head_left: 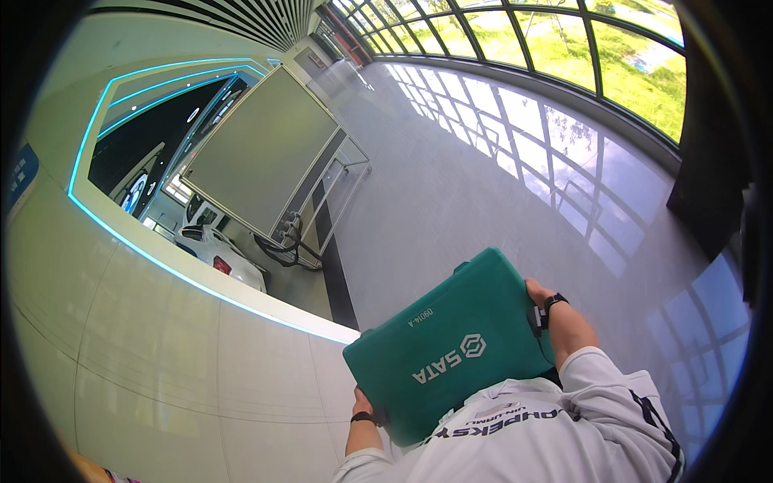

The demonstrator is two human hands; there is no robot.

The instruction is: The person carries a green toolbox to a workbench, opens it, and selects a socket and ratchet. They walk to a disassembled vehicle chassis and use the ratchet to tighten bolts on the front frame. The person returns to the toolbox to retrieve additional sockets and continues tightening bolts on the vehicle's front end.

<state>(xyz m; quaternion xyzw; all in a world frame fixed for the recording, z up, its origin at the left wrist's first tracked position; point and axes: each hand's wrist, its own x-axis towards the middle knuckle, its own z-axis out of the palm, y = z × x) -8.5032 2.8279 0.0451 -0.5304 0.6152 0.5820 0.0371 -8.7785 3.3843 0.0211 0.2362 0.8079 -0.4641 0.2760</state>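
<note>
A green hard tool case (pixel 435 322) with a white logo on its lid rests against my front, held between both hands. At its left end my left hand (pixel 363 402) grips the side; most of the fingers are hidden under the case. My right hand (pixel 541 295) holds the opposite end near the upper right corner, with its thumb side showing and the other fingers out of sight. Each wrist wears a dark band, and a thin dark cord hangs by the right one.
A large framed grey board (pixel 262 145) on a metal stand, with black cables (pixel 282 249), stands ahead left by a light-edged doorway. A white car (pixel 221 253) shows beyond it. Tall windows (pixel 515 32) line the right of the shiny floor (pixel 419 193); a tiled wall (pixel 161 346) runs left.
</note>
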